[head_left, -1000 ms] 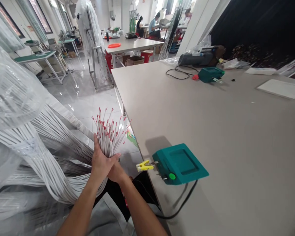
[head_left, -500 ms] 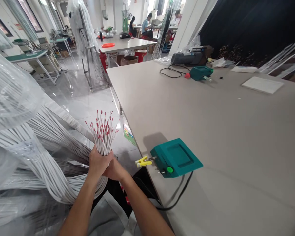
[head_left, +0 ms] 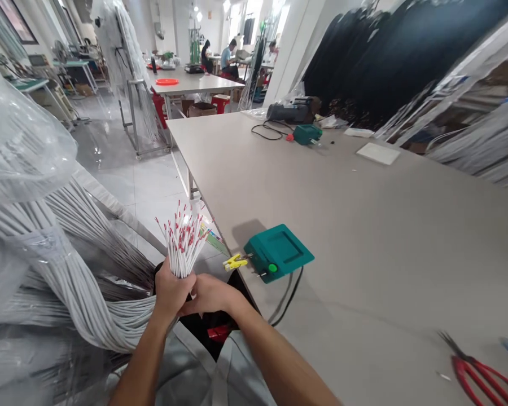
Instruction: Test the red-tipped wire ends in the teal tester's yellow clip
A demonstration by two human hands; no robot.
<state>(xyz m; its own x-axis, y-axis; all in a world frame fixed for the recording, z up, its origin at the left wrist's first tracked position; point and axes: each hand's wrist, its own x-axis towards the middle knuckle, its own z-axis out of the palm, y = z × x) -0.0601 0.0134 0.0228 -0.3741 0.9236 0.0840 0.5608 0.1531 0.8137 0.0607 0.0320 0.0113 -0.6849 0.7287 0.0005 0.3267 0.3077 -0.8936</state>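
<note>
My left hand (head_left: 169, 293) is wrapped round a bundle of white cables with red tips (head_left: 182, 242), the tips fanning upward. My right hand (head_left: 209, 294) is pressed against the same bundle from the right, fingers closed on it just below the left hand. The cables run down and left into a large mass of white cable in clear plastic wrap (head_left: 46, 248). A teal box with a green button (head_left: 278, 259) sits on the grey table (head_left: 364, 225) just right of my hands, with a yellow clip (head_left: 233, 262) at its left end.
Red-handled scissors (head_left: 478, 372) lie at the table's near right. A second teal box (head_left: 307, 134), a black device (head_left: 294, 110) and a white sheet (head_left: 378, 153) sit at the far end. People sit at distant tables (head_left: 228, 56). Wrapped cable bundles hang right (head_left: 482, 141).
The view has swung right, bringing the scissors and the hanging cables on the right into sight. My hands have stayed on the bundle, and the right hand now shows more from the side.
</note>
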